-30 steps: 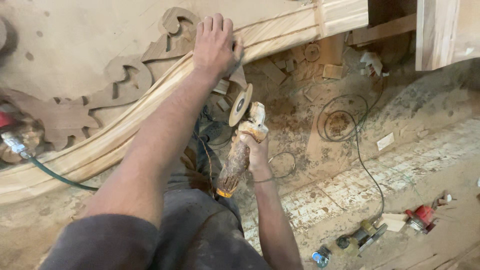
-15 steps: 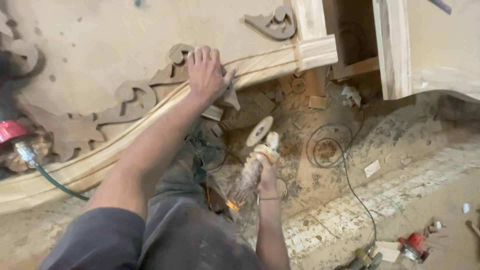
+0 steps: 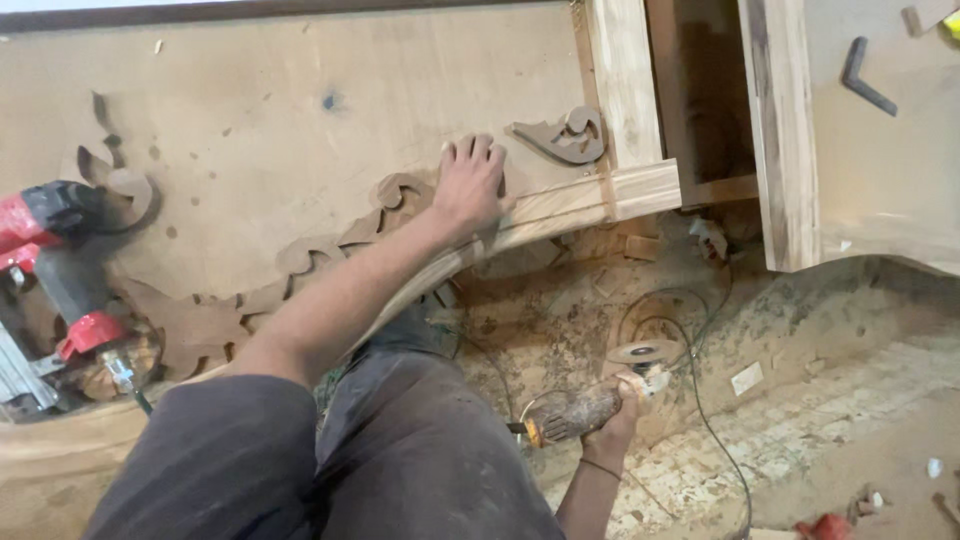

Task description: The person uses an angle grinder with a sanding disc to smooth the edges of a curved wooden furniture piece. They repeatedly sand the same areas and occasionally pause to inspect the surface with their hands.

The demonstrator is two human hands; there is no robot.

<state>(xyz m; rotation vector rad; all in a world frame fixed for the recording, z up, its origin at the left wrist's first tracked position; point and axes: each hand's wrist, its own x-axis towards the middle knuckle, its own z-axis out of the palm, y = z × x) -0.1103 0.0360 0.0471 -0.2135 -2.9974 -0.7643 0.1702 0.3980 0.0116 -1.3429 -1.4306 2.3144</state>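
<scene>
Right hand (image 3: 612,420) grips the grinder (image 3: 590,400) low, left hand (image 3: 470,185) flat on the carved panel (image 3: 300,130); the cord (image 3: 700,400) trailing underfoot could snag.

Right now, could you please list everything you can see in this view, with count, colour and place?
Wooden panel: one, tan, upper left.
Curved moulding: one, pale wood, along the panel's lower edge.
Carved scrollwork: brown, on the panel; a separate piece near the post.
Power tool: one, red and black, far left on the panel.
Angle grinder: one, dusty, low centre-right.
Cable: dark, looped on the dusty floor.
L-shaped bracket: one, dark, top right.
Left hand: flat on the moulding.
Right hand: gripping the grinder.
</scene>
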